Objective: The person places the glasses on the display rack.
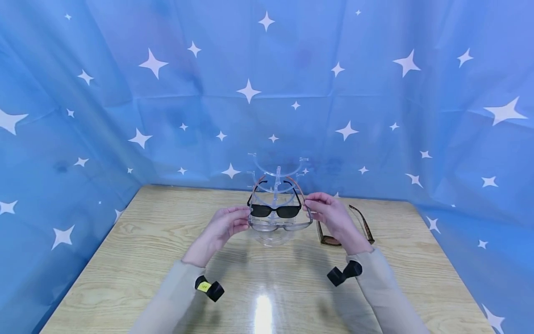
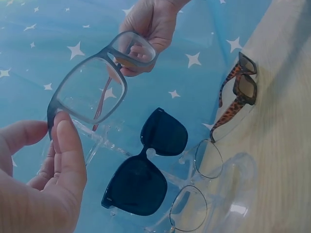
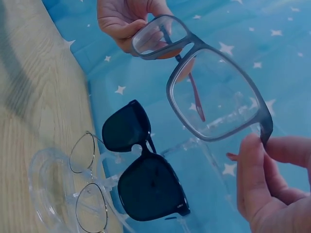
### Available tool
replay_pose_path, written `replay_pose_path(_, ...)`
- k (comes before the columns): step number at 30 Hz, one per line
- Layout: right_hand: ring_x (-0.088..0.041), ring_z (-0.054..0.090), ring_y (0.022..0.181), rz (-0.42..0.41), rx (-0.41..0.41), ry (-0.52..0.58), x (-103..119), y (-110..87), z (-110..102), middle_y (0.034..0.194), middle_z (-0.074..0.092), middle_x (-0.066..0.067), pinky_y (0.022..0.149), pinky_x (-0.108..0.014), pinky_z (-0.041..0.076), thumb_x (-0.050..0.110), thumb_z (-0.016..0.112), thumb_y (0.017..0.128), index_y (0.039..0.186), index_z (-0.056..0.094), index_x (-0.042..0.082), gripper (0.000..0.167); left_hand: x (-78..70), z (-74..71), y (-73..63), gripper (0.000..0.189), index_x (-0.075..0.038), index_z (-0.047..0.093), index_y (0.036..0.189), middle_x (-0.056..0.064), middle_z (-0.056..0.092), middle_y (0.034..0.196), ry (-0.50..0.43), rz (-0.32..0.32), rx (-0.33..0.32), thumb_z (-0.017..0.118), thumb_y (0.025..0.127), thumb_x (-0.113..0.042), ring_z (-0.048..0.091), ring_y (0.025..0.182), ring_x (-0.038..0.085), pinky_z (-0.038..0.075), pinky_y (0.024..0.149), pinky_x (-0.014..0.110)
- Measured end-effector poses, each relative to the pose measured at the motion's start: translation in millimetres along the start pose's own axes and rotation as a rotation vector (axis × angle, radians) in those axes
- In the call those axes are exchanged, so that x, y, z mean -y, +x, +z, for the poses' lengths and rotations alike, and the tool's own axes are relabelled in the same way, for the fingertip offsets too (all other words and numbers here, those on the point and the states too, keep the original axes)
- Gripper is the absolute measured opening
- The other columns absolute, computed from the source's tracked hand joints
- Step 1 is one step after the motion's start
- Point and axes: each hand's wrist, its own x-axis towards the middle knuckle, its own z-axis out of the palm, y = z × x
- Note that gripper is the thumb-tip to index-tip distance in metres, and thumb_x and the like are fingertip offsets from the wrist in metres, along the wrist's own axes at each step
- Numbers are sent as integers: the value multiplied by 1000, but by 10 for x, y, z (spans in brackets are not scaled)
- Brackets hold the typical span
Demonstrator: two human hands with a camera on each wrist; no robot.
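Grey-framed clear eyeglasses (image 2: 107, 53) with reddish temple tips are held level between both hands, in front of a clear display stand (image 1: 277, 175). My left hand (image 1: 228, 222) pinches one side of the frame near the hinge. The opposite side is pinched by my right hand (image 1: 329, 213), between thumb and fingers. Below them in the wrist views, black sunglasses (image 3: 150, 187) sit on the stand. Lower on it are thin wire-rimmed glasses (image 2: 189, 208). The stand's upper arms carry no glasses in the head view.
Tortoiseshell sunglasses (image 1: 331, 241) lie on the wooden table (image 1: 167, 232) to the right, partly hidden by my right forearm. A blue star-patterned cloth (image 1: 292, 60) hangs right behind the table and along its sides.
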Motion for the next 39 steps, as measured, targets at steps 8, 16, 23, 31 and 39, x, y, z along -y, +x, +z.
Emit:
replay_pose_path(8,-11,64,78,13,-22,26,61,142,3,85,66,-1,72,-23,54,4,58,92,93,61,8,5,-86,4,150,8,-1,60,97,1,62,73,-33,-3,-22,54,91,-1,59,64,9,53,62,17)
replay_pose_path(16,-11,64,74,43,-75,87,102,320,35,82,66,-3,70,-22,55,1,57,91,96,58,2,5,-141,-10,335,8,-3,61,91,3,63,73,-77,13,-77,54,91,1,59,63,10,54,62,18)
replay_pose_path(23,-12,64,74,37,-111,61,150,455,50,82,65,-3,71,-22,54,1,59,90,108,54,-5,20,-200,-12,464,9,-4,63,85,4,63,74,-103,29,-138,57,90,1,59,62,10,53,60,17)
replay_pose_path(31,-15,65,77,71,-157,84,132,566,73,81,65,-5,78,-26,54,0,60,89,111,54,-6,24,-246,0,582,10,-6,63,81,4,63,75,-102,28,-219,60,88,-1,58,62,10,52,61,16)
replay_pose_path(39,-12,65,73,65,-208,115,107,634,74,81,66,-6,75,-23,55,-1,59,90,106,55,-3,18,-216,9,703,8,-5,63,82,4,64,71,-135,40,-270,61,88,0,58,60,10,52,60,17)
